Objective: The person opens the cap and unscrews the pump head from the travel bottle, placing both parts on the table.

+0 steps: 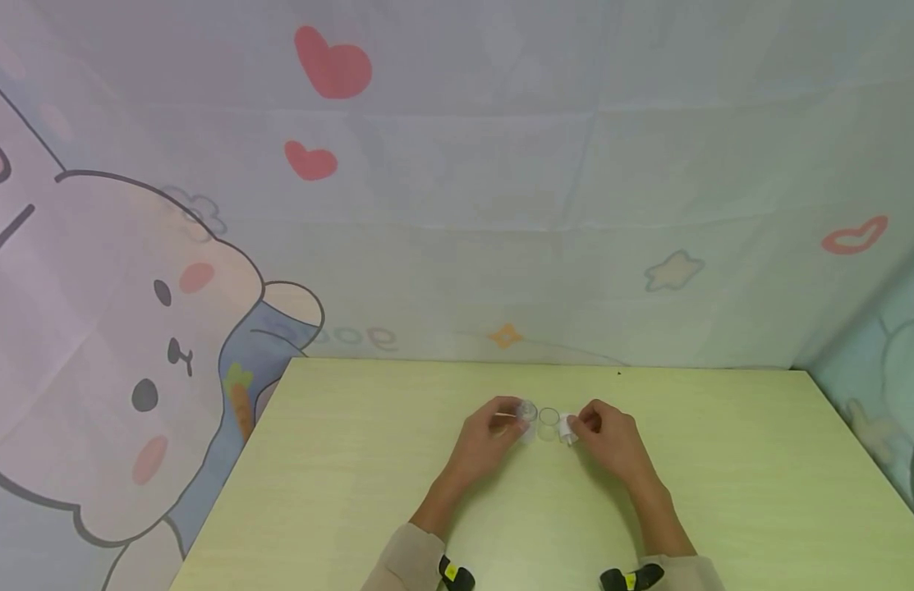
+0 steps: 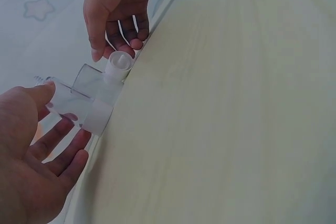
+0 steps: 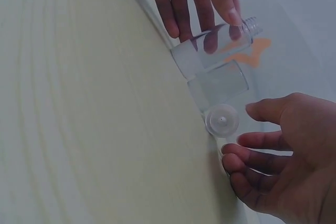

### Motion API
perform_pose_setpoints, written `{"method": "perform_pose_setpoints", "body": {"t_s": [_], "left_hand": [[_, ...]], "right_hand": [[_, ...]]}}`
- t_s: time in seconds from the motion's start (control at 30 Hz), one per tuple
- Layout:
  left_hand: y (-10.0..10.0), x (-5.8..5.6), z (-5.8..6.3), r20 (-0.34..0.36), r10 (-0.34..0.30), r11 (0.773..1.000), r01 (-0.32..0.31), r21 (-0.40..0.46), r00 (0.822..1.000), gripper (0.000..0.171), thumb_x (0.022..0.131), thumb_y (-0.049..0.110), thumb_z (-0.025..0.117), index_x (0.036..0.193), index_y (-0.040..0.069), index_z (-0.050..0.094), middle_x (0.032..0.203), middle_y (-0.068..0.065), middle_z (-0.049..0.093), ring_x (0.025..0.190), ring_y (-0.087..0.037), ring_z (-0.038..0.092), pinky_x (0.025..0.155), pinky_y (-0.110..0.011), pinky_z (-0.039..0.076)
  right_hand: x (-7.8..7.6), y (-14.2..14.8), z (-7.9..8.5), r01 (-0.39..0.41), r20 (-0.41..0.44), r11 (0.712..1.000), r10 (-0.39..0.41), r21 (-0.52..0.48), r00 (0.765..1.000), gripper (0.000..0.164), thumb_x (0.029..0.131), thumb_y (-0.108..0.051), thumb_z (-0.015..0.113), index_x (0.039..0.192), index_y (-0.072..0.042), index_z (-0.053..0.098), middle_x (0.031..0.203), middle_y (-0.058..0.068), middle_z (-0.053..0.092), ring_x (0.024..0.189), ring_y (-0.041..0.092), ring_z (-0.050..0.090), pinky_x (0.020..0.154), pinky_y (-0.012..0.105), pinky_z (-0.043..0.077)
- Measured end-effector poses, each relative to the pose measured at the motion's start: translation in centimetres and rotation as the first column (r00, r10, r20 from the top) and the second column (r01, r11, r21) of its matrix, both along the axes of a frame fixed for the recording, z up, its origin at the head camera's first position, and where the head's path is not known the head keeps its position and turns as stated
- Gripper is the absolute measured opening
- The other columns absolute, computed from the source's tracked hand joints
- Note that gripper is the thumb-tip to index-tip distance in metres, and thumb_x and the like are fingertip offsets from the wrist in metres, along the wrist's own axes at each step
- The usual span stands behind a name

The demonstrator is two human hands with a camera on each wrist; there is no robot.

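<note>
My left hand (image 1: 486, 439) holds a small clear bottle (image 3: 218, 45) with a threaded open neck, thumb on one side and fingers on the other. Right beside the bottle on the table stands a clear cylindrical cover (image 3: 219, 85), its round rim facing up. A white bottle top (image 1: 566, 428) with a small nub in its round face sits on the cover's other side. My right hand (image 1: 612, 439) is at this white top, its fingers loosely bent. In the right wrist view the thumb (image 3: 260, 110) stands a little apart from the top.
A pale yellow wooden table (image 1: 338, 484) lies under both hands. Behind it hangs a cloth backdrop (image 1: 457, 205) with hearts, stars and a large cartoon rabbit. A tiny dark speck (image 1: 618, 373) is near the table's back edge.
</note>
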State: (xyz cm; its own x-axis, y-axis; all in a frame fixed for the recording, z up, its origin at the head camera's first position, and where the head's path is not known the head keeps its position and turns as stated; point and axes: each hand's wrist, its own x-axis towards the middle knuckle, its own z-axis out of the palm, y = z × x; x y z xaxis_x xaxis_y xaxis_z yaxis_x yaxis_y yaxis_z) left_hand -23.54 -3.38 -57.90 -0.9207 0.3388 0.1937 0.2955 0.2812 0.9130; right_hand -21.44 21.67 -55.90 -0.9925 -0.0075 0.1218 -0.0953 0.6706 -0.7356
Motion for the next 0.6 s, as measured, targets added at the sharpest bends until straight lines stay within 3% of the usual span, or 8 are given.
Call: {"method": "perform_pose_setpoints", "body": {"t_s": [0.27,0.6], "left_hand": [[-0.07,0.11,0.34,-0.002,-0.012,1.0,0.012,0.005,1.0,0.035,0.106,0.03,0.068,0.14,0.023,0.064,0.133,0.002,0.069,0.121,-0.019,0.068,0.101,-0.039,0.057],[-0.09,0.05,0.74,-0.018,-0.037,0.999,0.036,-0.037,0.999,0.039,0.106,0.033,0.068,0.142,0.02,0.061,0.133,0.0,0.068,0.122,-0.023,0.068,0.11,-0.044,0.052]], "right_hand": [[0.1,0.08,0.51,-0.007,-0.004,1.0,0.007,0.018,1.0,0.023,0.104,-0.025,0.07,0.102,-0.003,0.069,0.087,0.005,0.07,0.081,0.019,0.062,0.073,0.036,0.052],[0.06,0.33,0.32,-0.021,-0.001,1.0,0.021,0.016,1.0,0.023,0.105,-0.027,0.07,0.104,-0.004,0.068,0.091,0.005,0.071,0.086,0.021,0.067,0.074,0.036,0.054]]}}
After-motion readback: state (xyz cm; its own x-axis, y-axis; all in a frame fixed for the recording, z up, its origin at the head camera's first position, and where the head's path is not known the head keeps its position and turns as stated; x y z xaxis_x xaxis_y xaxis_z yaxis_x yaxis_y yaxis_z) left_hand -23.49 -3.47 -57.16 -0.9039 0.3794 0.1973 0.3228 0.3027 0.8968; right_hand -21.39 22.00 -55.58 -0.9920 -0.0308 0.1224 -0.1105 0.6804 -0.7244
